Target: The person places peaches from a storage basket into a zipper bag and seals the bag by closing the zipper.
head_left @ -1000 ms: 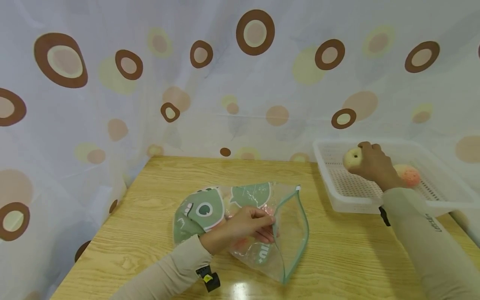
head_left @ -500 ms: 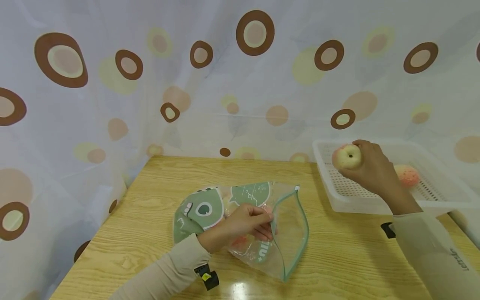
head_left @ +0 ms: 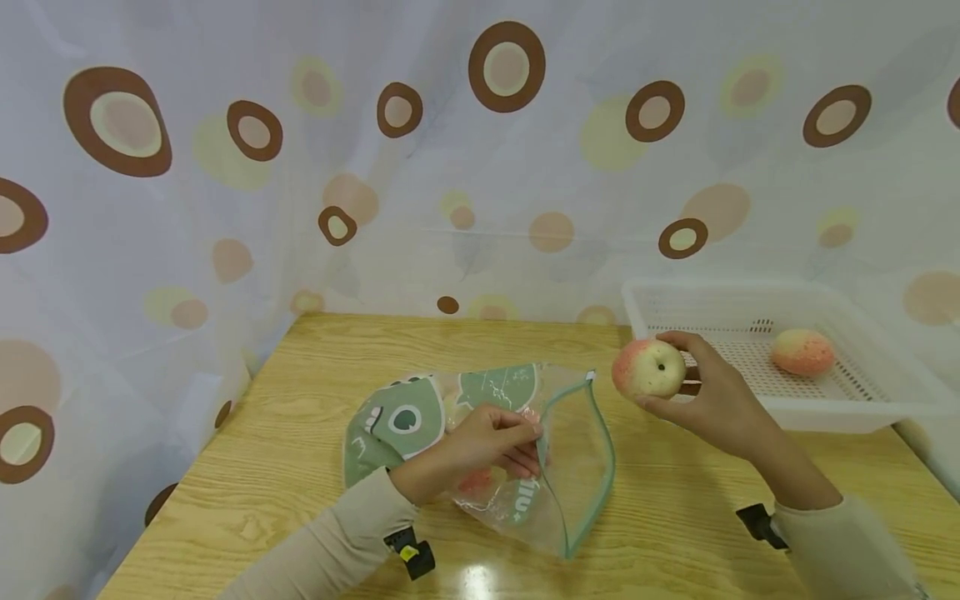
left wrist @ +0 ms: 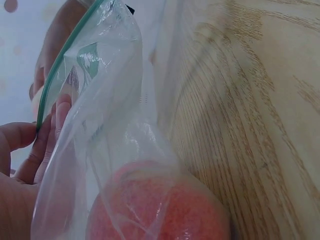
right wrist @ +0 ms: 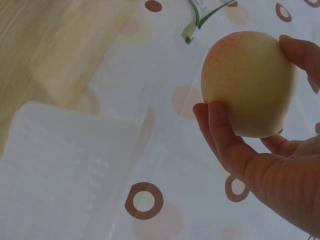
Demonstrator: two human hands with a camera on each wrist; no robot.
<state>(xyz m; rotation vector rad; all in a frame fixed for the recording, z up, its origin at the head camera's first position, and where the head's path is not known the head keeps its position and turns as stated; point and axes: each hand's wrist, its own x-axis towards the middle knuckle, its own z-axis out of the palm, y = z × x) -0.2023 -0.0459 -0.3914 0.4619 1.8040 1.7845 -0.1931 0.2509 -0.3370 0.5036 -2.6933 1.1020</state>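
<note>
Clamping peach [head_left: 648, 369] between thumb and fingers of right hand [head_left: 716, 396], in the air between bag [head_left: 405, 421] and basket [head_left: 810, 417]. Pinching bag's green rim [head_left: 612, 462] with left hand [head_left: 491, 442], thumb and fingertip together on it, with mouth gaping right. Probably loading bag. Best to keep pinched lip lifted, bring peach in low and leftward, clear rim and far-end slider [head_left: 590, 376] without snagging, release well inside. Better to set down gently against bagged fruit [left wrist: 160, 210]. Farther right: other peach [head_left: 802, 352] in basket.
</note>
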